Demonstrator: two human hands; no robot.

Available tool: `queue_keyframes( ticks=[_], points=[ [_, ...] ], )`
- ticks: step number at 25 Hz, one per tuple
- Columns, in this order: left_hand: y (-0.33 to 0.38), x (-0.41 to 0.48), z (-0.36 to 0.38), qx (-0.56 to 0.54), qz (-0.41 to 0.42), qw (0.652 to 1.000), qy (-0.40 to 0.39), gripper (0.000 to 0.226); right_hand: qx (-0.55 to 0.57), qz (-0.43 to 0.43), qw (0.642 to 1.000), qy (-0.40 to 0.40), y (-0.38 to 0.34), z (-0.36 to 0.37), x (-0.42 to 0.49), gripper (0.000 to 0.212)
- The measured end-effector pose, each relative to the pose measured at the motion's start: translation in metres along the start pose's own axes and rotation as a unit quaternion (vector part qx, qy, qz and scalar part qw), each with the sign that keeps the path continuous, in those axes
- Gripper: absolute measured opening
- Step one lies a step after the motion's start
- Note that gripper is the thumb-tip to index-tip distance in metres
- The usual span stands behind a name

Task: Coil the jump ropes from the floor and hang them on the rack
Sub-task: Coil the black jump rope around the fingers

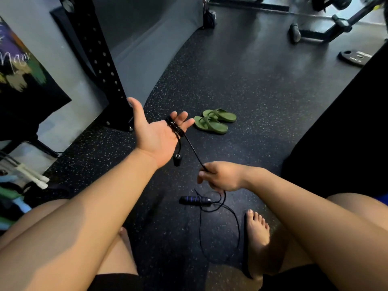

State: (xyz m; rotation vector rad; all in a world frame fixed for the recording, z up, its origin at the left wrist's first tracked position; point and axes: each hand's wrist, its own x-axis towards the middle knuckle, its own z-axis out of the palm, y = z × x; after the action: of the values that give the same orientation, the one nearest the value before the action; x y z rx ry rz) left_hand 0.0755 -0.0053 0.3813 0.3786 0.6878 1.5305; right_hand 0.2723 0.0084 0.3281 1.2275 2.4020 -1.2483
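Above a gym floor, your left hand (155,135) was stretched forward, palm up, fingers straight and thumb raised. Several turns of a thin black jump rope (192,147) were wound round its fingers, and a short black rope handle (177,159) dangled beside the heel of the palm. Your right hand (220,177), lower and nearer you, pinched the rope, which ran taut between both hands. Below lay black speckled rubber floor (252,80); loose slack curled there past a black handle with blue bands (195,200), near your bare right foot (257,234). Beyond your left fingers sat a pair of green rubber sandals (214,120). A black steel rack upright (100,59) with rows of holes stood at left, and a black weight plate (354,57) lay far right.
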Motion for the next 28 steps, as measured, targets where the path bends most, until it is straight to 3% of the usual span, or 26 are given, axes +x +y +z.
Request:
queue_keyframes(
  ticks=[5, 9, 12, 16, 20, 24, 28],
  points=[
    [-0.017, 0.015, -0.011, 0.252, 0.016, 0.966, 0.052, 0.118, -0.089, -0.100, 0.989, 0.057, -0.024, -0.012, -0.009, 0.042],
    [-0.034, 0.007, -0.016, 0.411, -0.071, 0.909, 0.018, 0.110, -0.112, -0.136, 0.980, 0.093, -0.034, -0.021, -0.012, 0.046],
    [-0.047, -0.001, -0.015, 0.490, -0.112, 0.863, -0.053, 0.127, -0.144, -0.176, 0.964, 0.140, -0.036, -0.030, -0.012, 0.042],
    [-0.052, -0.016, 0.000, 0.406, -0.186, 0.873, -0.196, 0.125, -0.128, -0.202, 0.941, 0.241, -0.015, -0.056, -0.011, 0.035],
    [-0.036, -0.015, 0.009, 0.370, -0.252, 0.872, -0.197, 0.111, 0.023, -0.136, 0.949, 0.284, 0.012, -0.063, -0.008, 0.043],
    [-0.027, -0.016, 0.008, 0.237, -0.249, 0.924, -0.164, 0.114, 0.131, -0.049, 0.958, 0.251, 0.018, -0.039, 0.000, 0.051],
    [-0.024, -0.015, 0.006, 0.100, -0.215, 0.963, -0.125, 0.112, 0.212, 0.011, 0.970, 0.118, 0.013, -0.021, 0.001, 0.059]
  ],
)
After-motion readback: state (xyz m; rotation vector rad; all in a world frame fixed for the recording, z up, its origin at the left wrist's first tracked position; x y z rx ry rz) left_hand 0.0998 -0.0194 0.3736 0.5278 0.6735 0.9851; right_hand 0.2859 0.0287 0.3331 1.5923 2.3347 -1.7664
